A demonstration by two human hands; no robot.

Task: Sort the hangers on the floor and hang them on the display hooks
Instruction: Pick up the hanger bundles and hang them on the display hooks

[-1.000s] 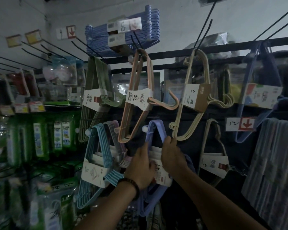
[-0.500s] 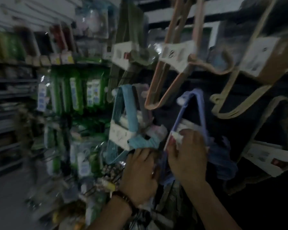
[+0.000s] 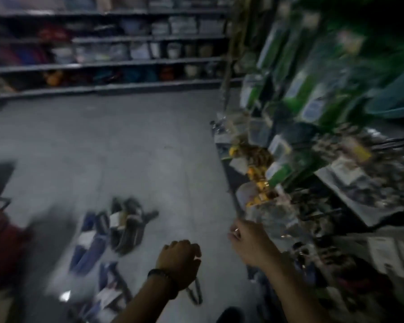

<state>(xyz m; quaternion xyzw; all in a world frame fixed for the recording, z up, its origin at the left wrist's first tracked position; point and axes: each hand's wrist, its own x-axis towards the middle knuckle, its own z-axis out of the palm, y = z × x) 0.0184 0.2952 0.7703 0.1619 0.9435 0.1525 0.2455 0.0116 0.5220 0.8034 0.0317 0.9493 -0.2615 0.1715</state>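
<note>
Grey floor (image 3: 138,148) is carrying scattered hanger packs (image 3: 124,227), left hand (image 3: 177,259) and right hand (image 3: 247,241) are hovering above, loosely curled, empty.

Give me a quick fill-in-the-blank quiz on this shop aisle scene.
The hanger bundles lie on the ____.
The left hand wears a dark ____ at its wrist.
The right hand wears a ____ on one finger.
The hanging packets are mostly ____.
Missing words: floor, wristband, ring, green.

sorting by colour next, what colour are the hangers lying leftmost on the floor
Blue hangers, with a white label; blurred, but it shows in the head view.
</note>
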